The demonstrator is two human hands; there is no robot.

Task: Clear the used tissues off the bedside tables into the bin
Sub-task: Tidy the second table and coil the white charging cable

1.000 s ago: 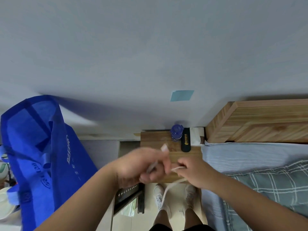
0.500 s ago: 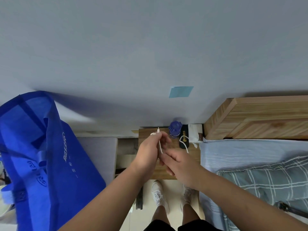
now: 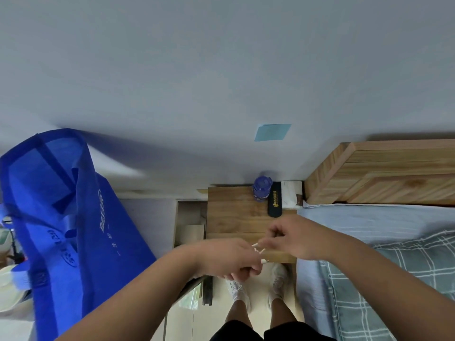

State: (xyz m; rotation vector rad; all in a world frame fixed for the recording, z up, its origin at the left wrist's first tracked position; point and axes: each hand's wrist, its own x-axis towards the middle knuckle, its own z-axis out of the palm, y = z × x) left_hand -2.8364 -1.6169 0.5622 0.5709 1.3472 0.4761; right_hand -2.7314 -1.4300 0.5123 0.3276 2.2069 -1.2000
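A wooden bedside table stands between bed and blue bag.

My left hand hides most of the white cord; the print on the black case is too small to read.
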